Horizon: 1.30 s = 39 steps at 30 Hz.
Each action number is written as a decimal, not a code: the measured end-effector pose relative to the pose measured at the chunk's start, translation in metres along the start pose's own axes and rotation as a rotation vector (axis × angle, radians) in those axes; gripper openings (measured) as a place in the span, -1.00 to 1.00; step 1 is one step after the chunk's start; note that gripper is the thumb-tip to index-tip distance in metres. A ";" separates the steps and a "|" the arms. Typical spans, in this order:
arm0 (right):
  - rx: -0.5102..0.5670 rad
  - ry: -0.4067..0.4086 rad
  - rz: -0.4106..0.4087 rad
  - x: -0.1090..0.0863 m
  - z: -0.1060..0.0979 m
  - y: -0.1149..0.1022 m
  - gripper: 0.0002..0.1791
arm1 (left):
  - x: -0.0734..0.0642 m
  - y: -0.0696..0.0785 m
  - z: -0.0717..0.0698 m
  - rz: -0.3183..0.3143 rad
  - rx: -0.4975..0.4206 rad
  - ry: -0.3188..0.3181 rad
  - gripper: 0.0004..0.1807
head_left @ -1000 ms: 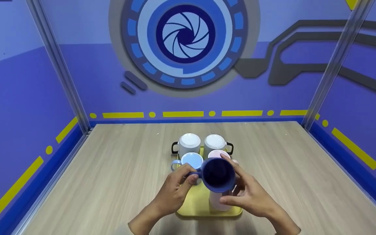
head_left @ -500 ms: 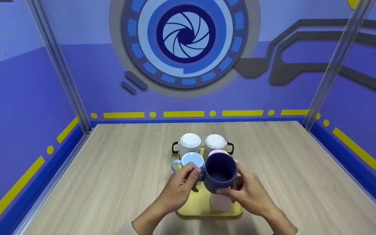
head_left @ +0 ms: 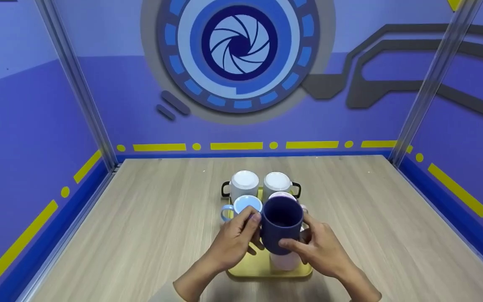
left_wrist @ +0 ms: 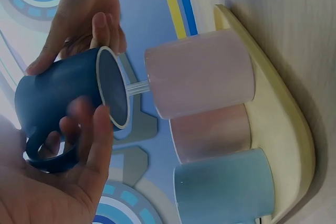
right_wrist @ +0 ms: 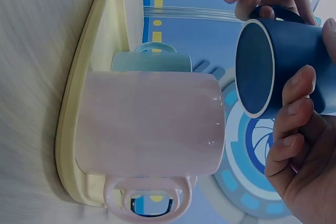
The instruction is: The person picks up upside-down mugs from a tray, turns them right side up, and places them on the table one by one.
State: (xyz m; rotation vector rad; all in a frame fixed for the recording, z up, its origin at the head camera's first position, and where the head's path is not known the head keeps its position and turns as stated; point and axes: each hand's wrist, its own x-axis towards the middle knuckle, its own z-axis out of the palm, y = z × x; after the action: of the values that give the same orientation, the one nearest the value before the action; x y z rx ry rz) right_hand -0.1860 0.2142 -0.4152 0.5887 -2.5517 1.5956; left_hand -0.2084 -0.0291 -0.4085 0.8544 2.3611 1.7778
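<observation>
Both hands hold a dark blue mug [head_left: 282, 237] in the air above the front of a yellow tray [head_left: 247, 268]. My left hand [head_left: 235, 241] has its fingers at the handle, which shows in the left wrist view with fingers curled about it. On the opposite side, my right hand [head_left: 323, 247] grips the mug's body between thumb and fingers. The mug's opening faces up and slightly toward the head camera; its pale-ringed base [right_wrist: 255, 69] points down at the tray. Directly below is a pink mug [left_wrist: 202, 74] standing on the tray, partly hidden in the head view.
A light blue mug [head_left: 247, 203] stands on the tray's left, with another pink mug [left_wrist: 210, 135] beside it. Two white mugs with black handles, one left [head_left: 245, 184] and one right [head_left: 277, 184], stand at the back. Patterned blue walls [head_left: 120, 105] enclose the wooden table [head_left: 162, 201].
The dark blue mug has tipped from its opening facing the head camera to more upright, showing more of its side. The right thumb has shifted onto its front, and the left hand has turned with the handle.
</observation>
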 end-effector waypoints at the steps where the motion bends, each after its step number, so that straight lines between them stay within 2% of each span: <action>1: -0.003 -0.002 0.003 0.000 0.000 0.000 -0.33 | 0.000 0.000 0.000 -0.008 -0.013 -0.007 -0.64; 7: -0.017 -0.020 0.031 -0.001 0.000 0.002 -0.32 | 0.000 0.001 0.001 -0.037 -0.058 -0.015 -0.65; 16: -0.049 -0.030 0.064 0.002 -0.001 0.001 -0.31 | 0.000 0.000 0.005 -0.074 -0.134 0.043 -0.60; 25: -0.073 -0.026 0.027 0.002 -0.003 0.005 -0.31 | -0.003 -0.001 0.004 -0.074 -0.155 0.045 -0.60; 32: -0.100 0.020 -0.052 0.000 -0.016 0.015 -0.39 | -0.003 -0.004 0.003 -0.070 -0.159 0.059 -0.57; 39: -0.194 0.066 -0.023 -0.008 -0.036 0.032 -0.28 | -0.004 -0.007 0.001 -0.067 -0.155 0.053 -0.57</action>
State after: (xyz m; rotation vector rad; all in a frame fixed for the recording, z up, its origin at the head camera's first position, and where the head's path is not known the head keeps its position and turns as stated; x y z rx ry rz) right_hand -0.1947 0.2604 -0.4284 0.5347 -2.5999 1.3167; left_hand -0.2077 -0.0312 -0.4164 0.7087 2.2184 1.9486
